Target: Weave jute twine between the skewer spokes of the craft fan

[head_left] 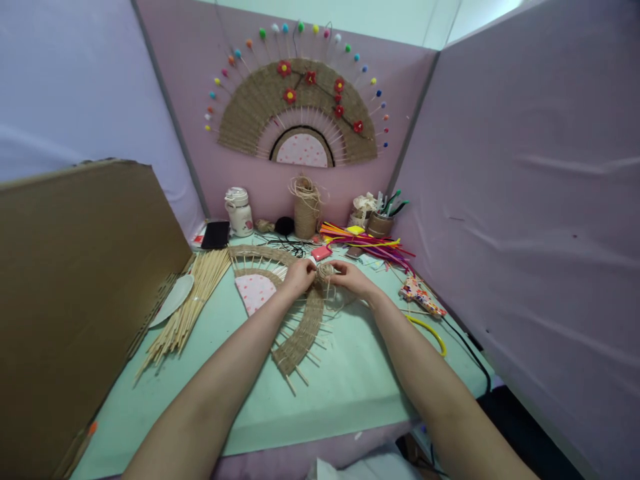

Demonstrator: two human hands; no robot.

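A half-woven jute fan (300, 337) on wooden sticks lies on the mint-green table (350, 380), with a pink dotted half-circle (255, 291) at its centre. My left hand (299, 276) is closed, pinching the weave at the fan's upper edge. Facing it, my right hand (350, 277) is closed on a small ball of jute twine (326, 271) held between both hands. Loose twine trails down over the fan.
A bundle of bamboo sticks (190, 310) and a cardboard sheet (75, 293) lie left. At the back stand a white jar (239, 211), a twine spool (306, 208), coloured pipe cleaners (367, 242) and a tool cup (380, 223). A glue gun (421, 297) lies right. A finished fan (300, 110) hangs on the wall.
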